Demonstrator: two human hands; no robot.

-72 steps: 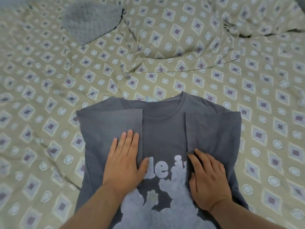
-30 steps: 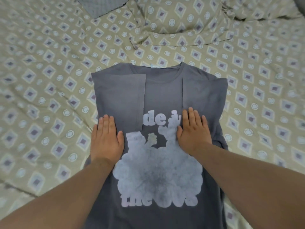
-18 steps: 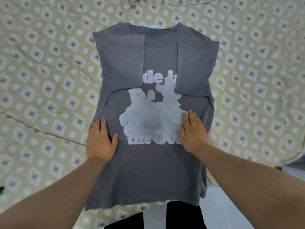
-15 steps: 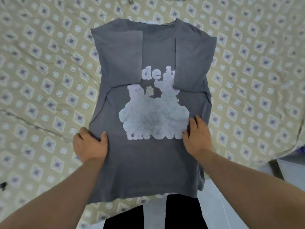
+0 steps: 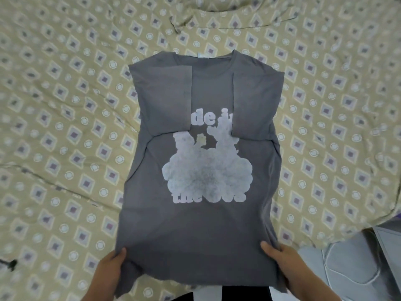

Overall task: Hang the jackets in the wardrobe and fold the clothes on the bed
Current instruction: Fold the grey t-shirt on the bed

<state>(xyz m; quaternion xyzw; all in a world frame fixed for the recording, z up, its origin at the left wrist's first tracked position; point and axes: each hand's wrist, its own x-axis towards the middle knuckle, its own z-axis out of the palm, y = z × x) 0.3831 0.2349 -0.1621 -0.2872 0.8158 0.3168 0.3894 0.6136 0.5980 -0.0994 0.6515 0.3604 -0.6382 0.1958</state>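
One wide-angle camera sits on the person's head, facing forward and steeply down onto the bed (image 5: 65, 127). It is near: the T-shirt (image 5: 201, 224) fills the middle, and the left hand (image 5: 108, 270) and right hand (image 5: 284, 263) enter at the bottom edge.

Light's soft and flat here, pretty even across the bed (image 5: 65, 148), a bit dim and washed-out. Only faint shading sits in its creases and under the near hem of the t-shirt (image 5: 199, 224). Whole frame is kinda smeary: the lower lettering of the white print (image 5: 206, 170) is mushy, and the diamond pattern gets blurrier toward the far and left edges. Wide-angle bend shows too, with pattern rows curving at the left and right sides. The left hand (image 5: 110, 266) and right hand (image 5: 282, 263) at the near edge look soft.
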